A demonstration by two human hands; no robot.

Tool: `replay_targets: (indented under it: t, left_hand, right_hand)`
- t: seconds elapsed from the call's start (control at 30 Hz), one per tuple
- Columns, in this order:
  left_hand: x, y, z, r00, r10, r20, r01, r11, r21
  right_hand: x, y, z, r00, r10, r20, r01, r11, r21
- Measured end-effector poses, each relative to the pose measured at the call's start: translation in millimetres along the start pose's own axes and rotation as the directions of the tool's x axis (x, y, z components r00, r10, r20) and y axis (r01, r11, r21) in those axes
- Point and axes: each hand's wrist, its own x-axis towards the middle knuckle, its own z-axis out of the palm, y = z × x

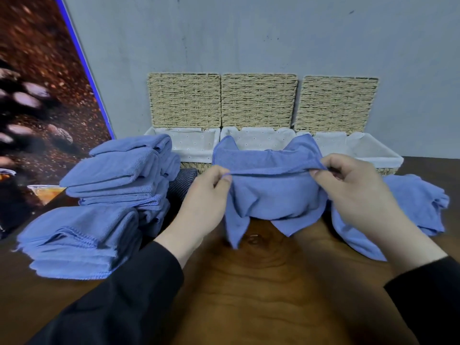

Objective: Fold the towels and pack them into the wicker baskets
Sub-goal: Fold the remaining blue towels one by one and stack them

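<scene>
both hands, left [204, 195] and right [353, 185], pinch the towel [271, 190] stretched left-right above the table [261, 282], corners drooping toward its near edge.

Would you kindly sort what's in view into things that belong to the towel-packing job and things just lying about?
Job:
held towel
left hand
right hand
folded stacks
loose towel
three baskets

Lying about:
dark cloth
poster
table

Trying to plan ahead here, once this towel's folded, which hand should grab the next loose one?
Right, probably. The right hand is nearest the loose towel crumpled on the table's right. The left hand sits by the folded stacks.
</scene>
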Motion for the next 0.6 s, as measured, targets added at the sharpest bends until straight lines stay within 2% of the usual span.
replay_targets:
  t: [0.03,0.1,0.2,0.27,0.33,0.4,0.5,0.6]
  left_hand:
    - [1.6,7.7,-1.8,1.000,0.002,0.000,-0.002,0.998,-0.059]
    - [2.9,23.8,-6.7,0.997,0.066,0.026,-0.064,0.995,-0.070]
    - [4.5,34.6,-17.0,0.966,0.200,0.166,-0.220,0.970,0.108]
    - [5.7,28.8,-24.7,0.960,0.177,0.216,-0.237,0.925,0.297]
    - [5.4,15.9,-32.2,0.971,0.108,0.215,-0.198,0.868,0.456]
    - [2.3,6.0,-41.6,0.984,0.052,0.169,-0.132,0.850,0.510]
    - [-5.8,1.8,-55.1,0.995,-0.005,0.100,-0.043,0.880,0.473]
    - [-14.9,8.0,-60.9,0.984,-0.125,0.130,0.081,0.949,0.304]
  right_hand:
    - [0.4,-0.4,-3.0,1.000,0.027,-0.001,-0.027,1.000,0.007]
    - [0.0,-2.2,-7.8,0.995,0.088,-0.037,-0.084,0.991,0.108]
    - [-0.9,-6.2,-14.3,0.981,0.180,-0.067,-0.147,0.929,0.339]
    - [-3.4,-7.4,-19.1,0.975,0.203,-0.086,-0.147,0.889,0.434]
    - [-8.8,-5.3,-26.0,0.972,0.198,-0.125,-0.138,0.916,0.375]
    - [-19.0,-4.5,-34.5,0.967,0.198,-0.161,-0.154,0.956,0.248]
    - [-31.1,0.4,-47.0,0.954,0.255,-0.158,-0.243,0.966,0.091]
    - [-37.6,9.0,-49.4,0.930,0.366,0.021,-0.366,0.931,0.005]
